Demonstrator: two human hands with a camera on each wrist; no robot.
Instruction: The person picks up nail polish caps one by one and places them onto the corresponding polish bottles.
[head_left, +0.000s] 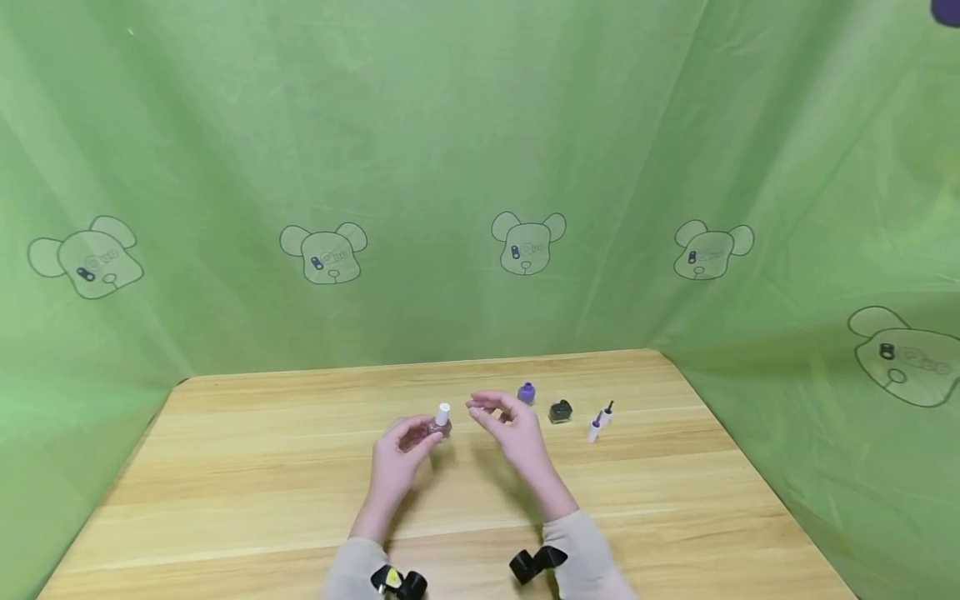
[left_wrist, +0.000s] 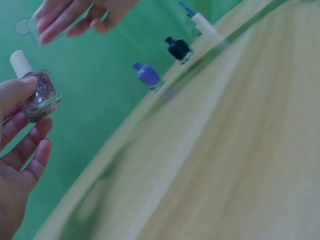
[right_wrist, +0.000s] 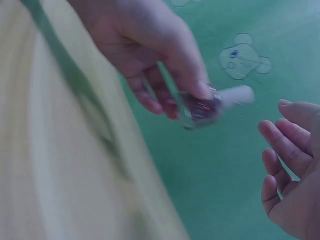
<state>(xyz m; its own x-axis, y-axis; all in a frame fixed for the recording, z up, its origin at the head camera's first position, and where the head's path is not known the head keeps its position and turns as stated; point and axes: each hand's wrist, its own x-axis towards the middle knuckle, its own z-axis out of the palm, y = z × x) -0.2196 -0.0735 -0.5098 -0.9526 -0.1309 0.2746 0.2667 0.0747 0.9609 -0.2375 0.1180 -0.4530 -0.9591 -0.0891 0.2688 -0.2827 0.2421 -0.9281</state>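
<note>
Nearest us, two pale sleeves [head_left: 352, 571] carry black wrist cameras [head_left: 531, 565] at the desk's [head_left: 262, 533] near side. Just beyond, our left grip [head_left: 397, 454] pinches a glitter polish bottle [head_left: 438, 428] above the desk, thumb against the glass, with its white cap [head_left: 443, 412] on. We judge the body is held low so that the cap stays free to reach. Our right grip [head_left: 515, 423] is released, fingers loosely bent beside the cap and apart from it.

Further right stand two white brush caps [head_left: 594, 429], bristles upward, probably so that wet polish keeps off the wood. Near them sit a black bottle [head_left: 560, 412] and, a little farther, a purple bottle [head_left: 526, 393], both uncapped. A green curtain [head_left: 420, 167] with bear faces closes the scene.

The left wrist view gives us the flecks in the glass, too small from the head; the right wrist view, though blurred, shows the right palm side and bare fingertips. Only the head view clearly separates both brush caps.
</note>
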